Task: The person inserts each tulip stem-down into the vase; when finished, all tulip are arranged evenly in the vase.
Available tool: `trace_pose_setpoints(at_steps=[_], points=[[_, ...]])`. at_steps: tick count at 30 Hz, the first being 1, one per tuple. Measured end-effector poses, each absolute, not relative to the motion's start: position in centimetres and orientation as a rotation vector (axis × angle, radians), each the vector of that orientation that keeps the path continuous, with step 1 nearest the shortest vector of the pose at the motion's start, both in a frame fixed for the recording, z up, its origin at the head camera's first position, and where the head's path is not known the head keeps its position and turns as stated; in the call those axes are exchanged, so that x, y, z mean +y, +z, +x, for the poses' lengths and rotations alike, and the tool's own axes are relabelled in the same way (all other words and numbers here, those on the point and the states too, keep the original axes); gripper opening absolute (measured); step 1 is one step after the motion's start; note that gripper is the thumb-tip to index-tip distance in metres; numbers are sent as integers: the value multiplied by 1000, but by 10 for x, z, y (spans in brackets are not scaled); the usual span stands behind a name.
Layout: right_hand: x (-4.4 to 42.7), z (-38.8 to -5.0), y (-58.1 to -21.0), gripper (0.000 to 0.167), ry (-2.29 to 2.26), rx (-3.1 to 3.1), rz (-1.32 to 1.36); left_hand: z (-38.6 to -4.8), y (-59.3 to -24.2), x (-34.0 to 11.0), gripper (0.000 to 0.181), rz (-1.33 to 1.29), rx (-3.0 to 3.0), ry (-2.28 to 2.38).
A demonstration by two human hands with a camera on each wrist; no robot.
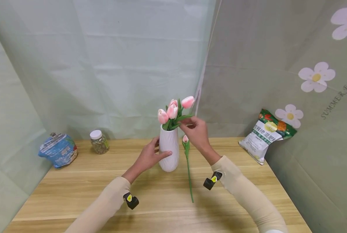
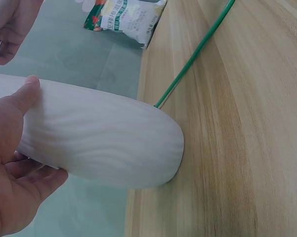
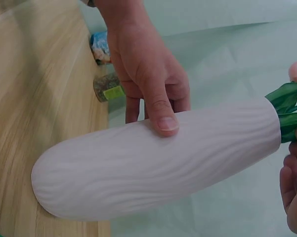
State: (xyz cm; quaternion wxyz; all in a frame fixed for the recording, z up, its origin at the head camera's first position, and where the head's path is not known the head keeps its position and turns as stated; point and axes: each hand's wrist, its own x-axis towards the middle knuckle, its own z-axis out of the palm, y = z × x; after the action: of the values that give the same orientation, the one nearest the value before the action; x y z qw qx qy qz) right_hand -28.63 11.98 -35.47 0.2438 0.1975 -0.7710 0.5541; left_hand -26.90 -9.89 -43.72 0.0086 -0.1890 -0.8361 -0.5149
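A white vase (image 1: pixel 171 142) with a wavy surface stands upright on the table, holding several pink tulips (image 1: pixel 172 111) with green leaves. My left hand (image 1: pixel 148 156) grips the vase from its left side; in the right wrist view the thumb of that left hand (image 3: pixel 153 79) lies across the front. At the vase's mouth, the right hand (image 1: pixel 197 133) pinches a tulip among the green leaves (image 3: pixel 287 98), its fingertips partly hidden. One more tulip (image 1: pixel 186 147) lies on the table to the right of the vase, its green stem (image 2: pixel 195 55) pointing toward me.
At the back left of the wooden table (image 1: pixel 150 207) are a blue bag (image 1: pixel 58 150) and a jar (image 1: pixel 99 144) with a white lid. A green and white snack bag (image 1: pixel 262 136) leans against the right-hand cloth wall. Cloth walls (image 1: pixel 118 64) enclose the back and sides.
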Motion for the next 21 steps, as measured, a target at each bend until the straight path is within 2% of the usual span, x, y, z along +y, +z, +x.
trace_pose_setpoints(at_steps=[14,21], points=[[132,-283,-357,16,1531,-2295,561,-269,-436,-97,87,-565,-2629,-1606],[145,-278,-371,27,1612,-2281,550,-270,-437,-98,85,-557,-2632,-1606]])
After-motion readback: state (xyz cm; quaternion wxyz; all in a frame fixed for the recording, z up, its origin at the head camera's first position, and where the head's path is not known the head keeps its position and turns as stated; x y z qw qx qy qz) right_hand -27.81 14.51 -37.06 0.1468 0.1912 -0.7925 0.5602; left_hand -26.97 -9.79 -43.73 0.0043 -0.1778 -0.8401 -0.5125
